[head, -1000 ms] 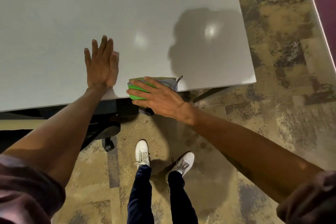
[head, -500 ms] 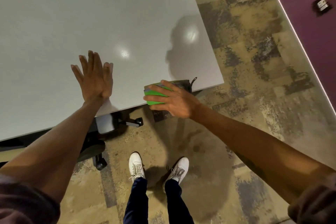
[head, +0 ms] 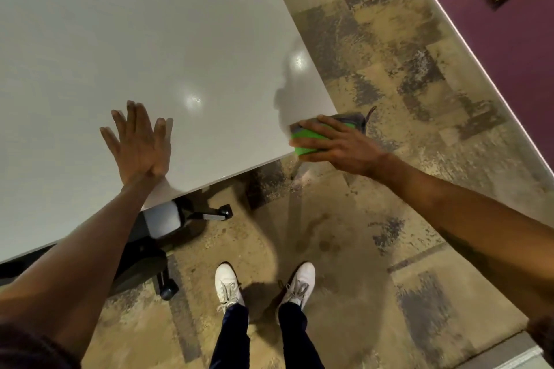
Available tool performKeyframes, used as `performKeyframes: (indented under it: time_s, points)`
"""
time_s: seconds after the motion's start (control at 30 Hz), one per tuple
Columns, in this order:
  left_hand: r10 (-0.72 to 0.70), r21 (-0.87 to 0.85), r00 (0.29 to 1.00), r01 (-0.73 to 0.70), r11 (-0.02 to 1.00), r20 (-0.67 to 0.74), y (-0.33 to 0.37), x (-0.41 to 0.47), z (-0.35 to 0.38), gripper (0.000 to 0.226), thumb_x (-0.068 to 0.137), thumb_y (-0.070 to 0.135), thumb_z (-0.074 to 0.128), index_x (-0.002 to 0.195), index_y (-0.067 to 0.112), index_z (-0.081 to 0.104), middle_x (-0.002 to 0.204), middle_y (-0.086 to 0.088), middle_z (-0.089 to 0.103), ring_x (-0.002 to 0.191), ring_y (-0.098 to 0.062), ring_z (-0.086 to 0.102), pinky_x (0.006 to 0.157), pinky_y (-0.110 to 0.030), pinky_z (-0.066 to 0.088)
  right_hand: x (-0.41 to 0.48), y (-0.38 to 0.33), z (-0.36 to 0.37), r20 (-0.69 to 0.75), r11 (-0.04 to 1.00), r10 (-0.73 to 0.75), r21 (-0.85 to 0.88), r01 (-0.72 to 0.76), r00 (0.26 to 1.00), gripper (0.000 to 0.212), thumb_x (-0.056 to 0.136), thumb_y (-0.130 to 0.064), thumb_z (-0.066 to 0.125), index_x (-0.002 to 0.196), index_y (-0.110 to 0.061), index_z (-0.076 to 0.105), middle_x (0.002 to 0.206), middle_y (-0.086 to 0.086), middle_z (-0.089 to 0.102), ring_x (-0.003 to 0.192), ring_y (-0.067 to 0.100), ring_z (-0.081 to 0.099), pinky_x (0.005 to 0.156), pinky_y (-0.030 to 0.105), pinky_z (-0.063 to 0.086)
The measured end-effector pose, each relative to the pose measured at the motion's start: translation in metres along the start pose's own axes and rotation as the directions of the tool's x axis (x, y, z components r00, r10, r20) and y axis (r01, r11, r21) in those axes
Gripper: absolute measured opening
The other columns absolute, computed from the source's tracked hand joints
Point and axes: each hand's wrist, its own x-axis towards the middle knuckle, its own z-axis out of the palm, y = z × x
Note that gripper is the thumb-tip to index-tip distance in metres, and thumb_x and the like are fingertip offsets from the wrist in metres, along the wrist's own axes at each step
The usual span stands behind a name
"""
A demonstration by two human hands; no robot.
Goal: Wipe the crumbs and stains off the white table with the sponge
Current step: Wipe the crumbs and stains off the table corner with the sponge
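- Head view: right hand (head: 338, 144) clasps the green sponge (head: 307, 141) at the white table (head: 150, 39) near-right corner, half overhanging the edge.
- Unwiped tabletop lies toward 10 o'clock from the sponge; its long axis runs roughly 9-to-3.
- Left hand (head: 141, 144) lies flat and spread on the tabletop, holding nothing, at 9 o'clock of the sponge.
- No crumbs discernible.

The right hand (head: 338, 144) covers most of the green sponge (head: 305, 141) at the near right corner of the surface (head: 150, 39), whose far and left sides run out of frame. Crumbs or stains there are too small to tell.
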Motion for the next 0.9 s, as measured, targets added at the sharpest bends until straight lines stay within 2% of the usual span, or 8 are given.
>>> performKeyframes:
  time_s: [0.17, 0.33, 0.4, 0.47, 0.53, 0.6, 0.8, 0.9]
  points:
    - [-0.008, -0.004, 1.000, 0.008, 1.000, 0.004, -0.003, 0.002, 0.003, 0.080, 0.101, 0.063, 0.003, 0.158, 0.010, 0.023, 0.168, -0.007, 0.019, 0.157, -0.033, 0.009, 0.123, -0.062, 0.006, -0.034, 0.020, 0.001, -0.081, 0.991, 0.104, 0.097, -0.096, 0.991, 0.060, 0.078, 0.012, 0.064, 0.128, -0.021, 0.065, 0.154, -0.005, 0.036, 0.146, 0.035, 0.031, 0.117, 0.054, 0.032]
    - [-0.010, -0.009, 1.000, 0.010, 1.000, 0.004, -0.003, 0.000, 0.003, 0.073, 0.104, 0.057, 0.008, 0.159, 0.010, 0.021, 0.168, -0.008, 0.019, 0.157, -0.033, 0.009, 0.124, -0.061, 0.005, -0.064, 0.011, 0.004, -0.094, 0.871, 0.445, 0.277, -0.406, 0.891, 0.051, 0.081, 0.013, 0.067, 0.124, -0.014, 0.067, 0.152, 0.008, 0.045, 0.140, 0.035, 0.041, 0.107, 0.045, 0.047]
    - [-0.008, -0.009, 1.000, 0.008, 1.000, 0.004, -0.002, -0.001, 0.002, 0.074, 0.104, 0.057, 0.008, 0.159, 0.010, 0.020, 0.168, -0.008, 0.018, 0.157, -0.034, 0.010, 0.124, -0.061, 0.006, -0.067, -0.001, 0.000, -0.001, 0.557, 0.714, 0.607, -0.567, 0.700, 0.044, 0.090, 0.010, 0.059, 0.130, -0.009, 0.063, 0.156, 0.008, 0.039, 0.138, 0.017, 0.044, 0.109, 0.018, 0.041]
    - [-0.007, -0.001, 1.000, 0.007, 1.000, 0.005, -0.001, -0.002, 0.002, 0.075, 0.103, 0.058, 0.006, 0.159, 0.010, 0.020, 0.168, -0.008, 0.019, 0.157, -0.034, 0.011, 0.124, -0.062, 0.008, -0.065, -0.006, -0.008, 0.190, 0.133, 0.841, 0.835, -0.534, 0.506, 0.041, 0.095, 0.004, 0.056, 0.132, -0.013, 0.062, 0.155, 0.003, 0.040, 0.139, 0.006, 0.039, 0.105, 0.005, 0.035]
    - [-0.006, 0.003, 1.000, 0.006, 1.000, 0.006, -0.002, -0.001, 0.003, 0.075, 0.103, 0.058, 0.006, 0.159, 0.010, 0.020, 0.168, -0.009, 0.019, 0.156, -0.034, 0.012, 0.123, -0.062, 0.010, -0.057, 0.004, -0.014, 0.373, -0.287, 0.875, 0.913, -0.289, 0.309, 0.036, 0.098, -0.007, 0.057, 0.131, -0.020, 0.062, 0.145, 0.005, 0.054, 0.128, 0.016, 0.056, 0.097, 0.017, 0.050]
    - [-0.002, 0.011, 1.000, 0.002, 1.000, 0.001, -0.001, 0.000, 0.003, 0.074, 0.103, 0.057, 0.008, 0.157, 0.009, 0.022, 0.167, -0.010, 0.021, 0.155, -0.035, 0.015, 0.122, -0.063, 0.012, -0.042, 0.017, -0.020, 0.549, -0.552, 0.813, 0.833, -0.044, 0.194, 0.035, 0.098, -0.009, 0.057, 0.133, -0.015, 0.060, 0.120, 0.006, 0.069, 0.098, 0.019, 0.071, 0.078, 0.027, 0.061]
    - [0.017, 0.039, 1.000, -0.017, 0.999, -0.003, -0.001, 0.000, 0.001, 0.072, 0.105, 0.055, 0.014, 0.155, 0.005, 0.026, 0.165, -0.013, 0.025, 0.153, -0.039, 0.019, 0.119, -0.066, 0.017, 0.016, 0.037, -0.024, 0.740, -0.736, 0.671, 0.657, 0.162, 0.046, 0.038, 0.099, -0.010, 0.056, 0.135, -0.019, 0.059, 0.115, 0.008, 0.068, 0.081, 0.021, 0.068, 0.071, 0.030, 0.061]
    - [0.015, 0.032, 1.000, -0.015, 0.999, 0.001, -0.002, 0.001, 0.001, 0.070, 0.105, 0.054, 0.015, 0.155, 0.006, 0.027, 0.165, -0.012, 0.026, 0.153, -0.038, 0.019, 0.118, -0.066, 0.017, 0.044, 0.046, -0.015, 0.734, -0.731, 0.673, 0.679, 0.071, -0.089, 0.037, 0.100, -0.015, 0.055, 0.136, -0.023, 0.059, 0.122, 0.007, 0.064, 0.092, 0.023, 0.065, 0.075, 0.030, 0.058]
